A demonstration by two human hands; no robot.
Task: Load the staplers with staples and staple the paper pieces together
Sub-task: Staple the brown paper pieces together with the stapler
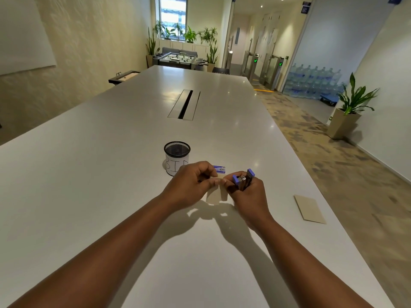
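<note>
One stapler in view, small, blue and shiny grey metal, flipped open so its top stands up like a little door. Held up just over the table by the right hand, fingers curled round its lower part. One left hand close beside it, fingers bent, thumb and first finger pinching something tiny near the open stapler; too small to tell what. One pale paper piece under and between the two hands, flat and tan, partly hidden. One more tan paper piece lying flat near the right edge of the table, well apart from the hands, shaped like a slanted rectangle. One little staple box just behind the left hand, blue and white, flat on the table. One round cup of black wire mesh, wrapped in white paper with big hand-drawn letters, standing upright just behind the left hand. One long table, white, smooth and glossy, with a dark slot in its middle. Two bare arms reaching in from the bottom, dark shadows under them on the white top. One potted plant on the floor at the right, in a tall tan pot.
</note>
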